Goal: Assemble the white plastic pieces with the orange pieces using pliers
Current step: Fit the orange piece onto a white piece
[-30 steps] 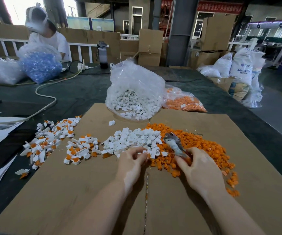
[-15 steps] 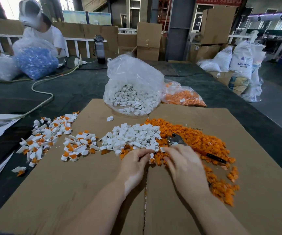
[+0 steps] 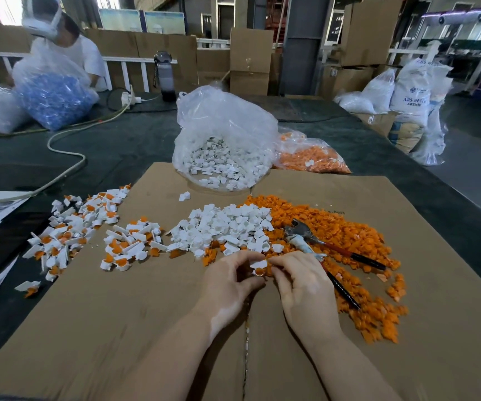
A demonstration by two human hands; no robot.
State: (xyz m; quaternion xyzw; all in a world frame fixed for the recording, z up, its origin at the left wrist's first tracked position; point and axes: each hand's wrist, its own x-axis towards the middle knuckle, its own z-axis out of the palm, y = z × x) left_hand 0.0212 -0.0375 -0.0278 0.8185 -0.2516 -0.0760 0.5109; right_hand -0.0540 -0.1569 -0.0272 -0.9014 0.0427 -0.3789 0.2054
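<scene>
Both hands, left hand (image 3: 227, 280) and right hand (image 3: 300, 280), pinch one white piece (image 3: 258, 264) over an orange piece (image 3: 259, 272); misalignment risks poor seating, pliers (image 3: 317, 244) lying unheld.

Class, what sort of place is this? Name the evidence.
Probably a factory or warehouse floor: stacked cardboard boxes, sacks marked ABS resin, and bulk bags of white plastic pieces on a worktable.

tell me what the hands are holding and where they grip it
Left hand and right hand pinch a white piece by its sides; pliers lie unheld.
</scene>
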